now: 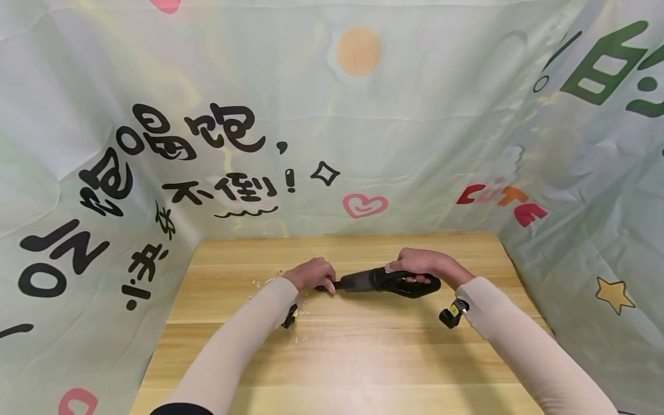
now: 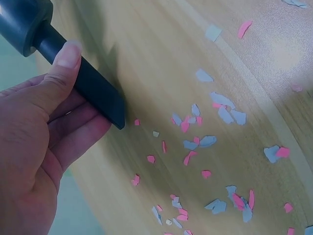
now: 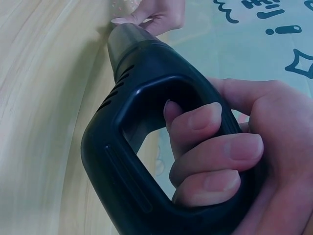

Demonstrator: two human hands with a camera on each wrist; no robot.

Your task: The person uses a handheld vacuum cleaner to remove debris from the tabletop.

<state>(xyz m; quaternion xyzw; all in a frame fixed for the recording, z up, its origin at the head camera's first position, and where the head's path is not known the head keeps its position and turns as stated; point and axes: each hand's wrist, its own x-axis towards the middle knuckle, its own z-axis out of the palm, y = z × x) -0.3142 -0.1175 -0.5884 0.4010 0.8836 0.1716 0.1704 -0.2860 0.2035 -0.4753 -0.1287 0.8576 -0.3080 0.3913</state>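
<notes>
A black handheld vacuum cleaner [image 1: 383,280] with a translucent dust cup [image 1: 358,282] is held low over the wooden table, lengthwise from left to right. My right hand [image 1: 422,263] grips its loop handle [image 3: 244,147], three fingers curled through the opening. At the other end, my left hand [image 1: 313,273] holds the flat crevice nozzle [image 2: 100,95], with the thumb on top and fingers beneath. Small pink and blue-grey paper scraps [image 2: 225,115] lie scattered beside the nozzle tip; in the head view the left arm partly hides them.
The wooden table [image 1: 363,357] has rounded far corners. Printed fabric [image 1: 321,86] with lettering and drawings hangs behind it and along both sides. A black wrist camera [image 1: 450,316] sits by the right cuff, another camera [image 1: 289,316] by the left.
</notes>
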